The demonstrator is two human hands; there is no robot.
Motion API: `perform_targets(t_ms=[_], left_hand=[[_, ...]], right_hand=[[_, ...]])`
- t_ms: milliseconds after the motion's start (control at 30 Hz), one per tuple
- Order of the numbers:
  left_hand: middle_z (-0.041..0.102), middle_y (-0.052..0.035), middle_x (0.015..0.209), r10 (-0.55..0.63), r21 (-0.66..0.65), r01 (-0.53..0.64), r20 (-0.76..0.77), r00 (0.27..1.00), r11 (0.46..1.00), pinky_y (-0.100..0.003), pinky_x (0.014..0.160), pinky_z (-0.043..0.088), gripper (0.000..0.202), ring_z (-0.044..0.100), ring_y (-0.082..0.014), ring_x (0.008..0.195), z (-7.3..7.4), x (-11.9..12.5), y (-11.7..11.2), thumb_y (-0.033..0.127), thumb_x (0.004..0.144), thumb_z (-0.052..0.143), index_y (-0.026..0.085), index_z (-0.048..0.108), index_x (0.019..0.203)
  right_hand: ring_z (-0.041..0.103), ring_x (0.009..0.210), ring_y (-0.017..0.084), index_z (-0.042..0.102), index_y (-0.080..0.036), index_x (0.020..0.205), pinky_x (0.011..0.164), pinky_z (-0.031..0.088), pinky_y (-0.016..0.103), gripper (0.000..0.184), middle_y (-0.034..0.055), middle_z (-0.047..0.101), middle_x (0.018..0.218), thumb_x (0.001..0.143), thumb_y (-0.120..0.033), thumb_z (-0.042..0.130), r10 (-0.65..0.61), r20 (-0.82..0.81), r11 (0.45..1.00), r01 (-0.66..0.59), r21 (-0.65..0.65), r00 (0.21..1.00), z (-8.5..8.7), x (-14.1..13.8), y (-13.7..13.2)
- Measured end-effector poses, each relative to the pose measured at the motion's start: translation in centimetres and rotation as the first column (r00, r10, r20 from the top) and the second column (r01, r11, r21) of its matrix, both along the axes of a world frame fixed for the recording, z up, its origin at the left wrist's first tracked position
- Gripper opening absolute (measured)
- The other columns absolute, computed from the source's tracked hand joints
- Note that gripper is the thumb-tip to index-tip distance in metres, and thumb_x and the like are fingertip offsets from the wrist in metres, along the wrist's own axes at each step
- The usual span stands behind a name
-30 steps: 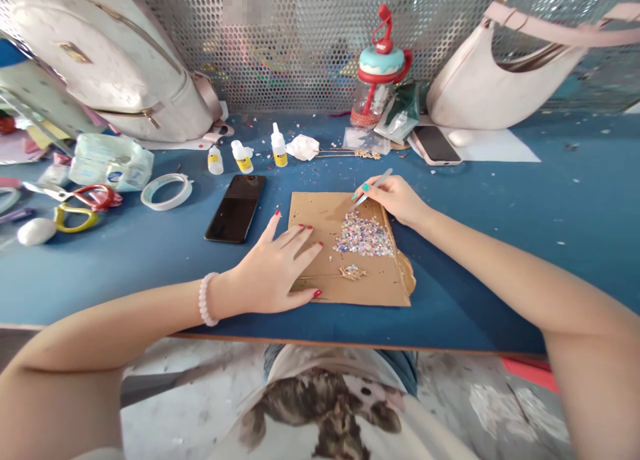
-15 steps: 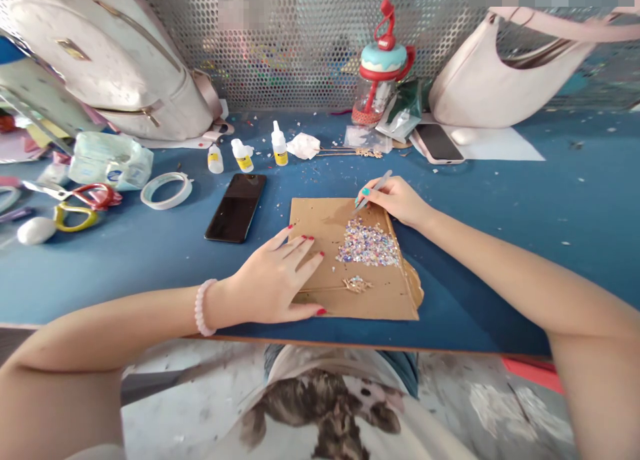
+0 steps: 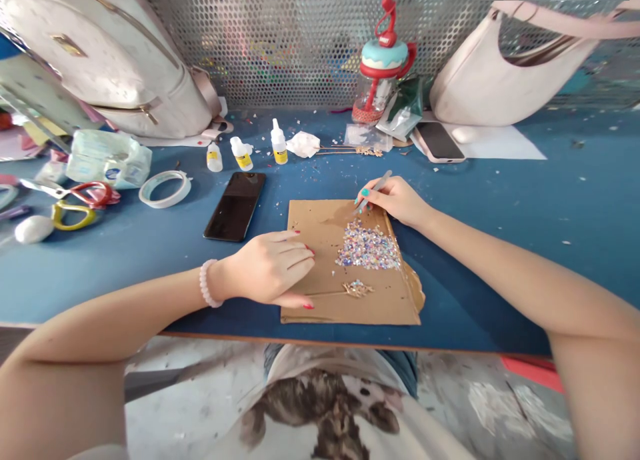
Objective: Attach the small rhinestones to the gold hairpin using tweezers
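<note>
Head view, blue worktop (image 3: pixel 525 207), recorded from left to right. A roll of white tape (image 3: pixel 167 202) lies in the left part of the worktop. Three small bottles with yellow labels (image 3: pixel 242 156) stand toward its far edge; a dark phone (image 3: pixel 235 207) lies nearer the person. The left hand (image 3: pixel 270 267) is palm down over the left edge of a cardboard sheet (image 3: pixel 320 217), open, fingers together and loosely bent, thumb set apart; whether it presses on anything cannot be determined. Toward the sheet's near edge lies a gold-coloured sprig (image 3: pixel 357 289), its stem running left to the thumb, its branched head bearing small stones. Loose multicoloured stones (image 3: pixel 370 247) are spread by the sheet's right edge. At its far right corner, the right hand (image 3: pixel 403 200) grips tweezers (image 3: pixel 384 181), tips angled down beyond the stones; their contents are too small to verify. A pale handbag (image 3: pixel 475 90) stands at the worktop's far edge.
</note>
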State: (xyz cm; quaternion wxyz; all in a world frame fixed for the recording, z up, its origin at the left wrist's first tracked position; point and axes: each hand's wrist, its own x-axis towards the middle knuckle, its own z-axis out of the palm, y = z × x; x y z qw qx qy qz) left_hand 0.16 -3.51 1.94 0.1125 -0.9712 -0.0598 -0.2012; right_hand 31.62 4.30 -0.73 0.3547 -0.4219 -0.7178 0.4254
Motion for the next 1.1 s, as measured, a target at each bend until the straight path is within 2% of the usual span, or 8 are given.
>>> perform_targets(t_ms=[333,467,567,800,1000,1100], left_hand=[[0.080,-0.0045,0.091,-0.037,-0.044,0.040,0.057,0.998,0.998,-0.029,0.077,0.062,0.041,0.077,-0.0166,0.082,-0.3,-0.4,1.9,0.037,0.109,0.035,0.019,0.069,0.094],[0.080,-0.0025,0.086,-0.003,-0.070,0.011,0.111,0.994,0.997,-0.028,0.072,0.061,0.031,0.076,-0.0158,0.075,-0.5,-0.7,2.8,0.026,0.106,0.040,0.018,0.067,0.093],[0.080,-0.0032,0.087,0.031,-0.070,-0.023,0.116,0.993,0.997,-0.029,0.070,0.061,0.023,0.077,-0.0171,0.078,-0.6,-1.0,3.6,0.020,0.103,0.046,0.017,0.067,0.094],[0.080,-0.0076,0.113,-0.090,-0.019,0.089,-0.051,0.995,0.996,-0.035,0.091,0.062,0.024,0.078,-0.0193,0.098,0.0,-2.0,5.6,0.024,0.102,0.050,0.019,0.073,0.109],[0.076,-0.0106,0.123,-0.160,-0.050,0.155,-0.118,0.980,0.987,-0.036,0.092,0.062,0.029,0.076,-0.0214,0.108,0.3,-2.3,6.0,0.025,0.103,0.048,0.018,0.071,0.120],[0.077,-0.0097,0.120,-0.174,-0.070,0.166,-0.121,0.977,0.984,-0.035,0.093,0.061,0.028,0.076,-0.0205,0.108,0.5,-2.2,5.8,0.024,0.104,0.049,0.020,0.072,0.119]], right_hand=[[0.060,0.063,0.014,0.075,-0.022,0.079,0.060,0.047,0.030,0.055,0.0038,0.071,0.070,0.078,-0.076,0.069,0.001,-0.014,1.000,-0.001,-0.008,1.000,-0.3,0.1,0.2],[0.059,0.062,0.012,0.075,-0.020,0.080,0.060,0.046,0.028,0.053,0.0037,0.071,0.070,0.080,-0.073,0.070,0.009,-0.013,1.000,-0.009,-0.002,1.000,-0.2,0.1,0.1],[0.060,0.063,0.013,0.074,-0.020,0.080,0.060,0.046,0.028,0.052,0.0039,0.070,0.071,0.081,-0.072,0.070,0.011,-0.015,1.000,-0.011,0.000,1.000,-0.2,0.2,0.1],[0.060,0.064,0.013,0.074,-0.019,0.080,0.061,0.046,0.028,0.053,0.0044,0.070,0.071,0.081,-0.072,0.069,0.015,-0.003,1.000,-0.015,0.004,1.000,-0.3,0.2,0.2],[0.060,0.063,0.013,0.074,-0.020,0.079,0.061,0.046,0.029,0.053,0.0041,0.071,0.070,0.080,-0.073,0.069,0.010,0.012,1.000,-0.010,0.009,1.000,-0.2,0.2,0.2],[0.061,0.063,0.013,0.074,-0.020,0.079,0.061,0.046,0.029,0.053,0.0044,0.071,0.070,0.080,-0.073,0.069,0.011,0.017,1.000,-0.011,0.008,1.000,-0.1,0.1,0.1]])
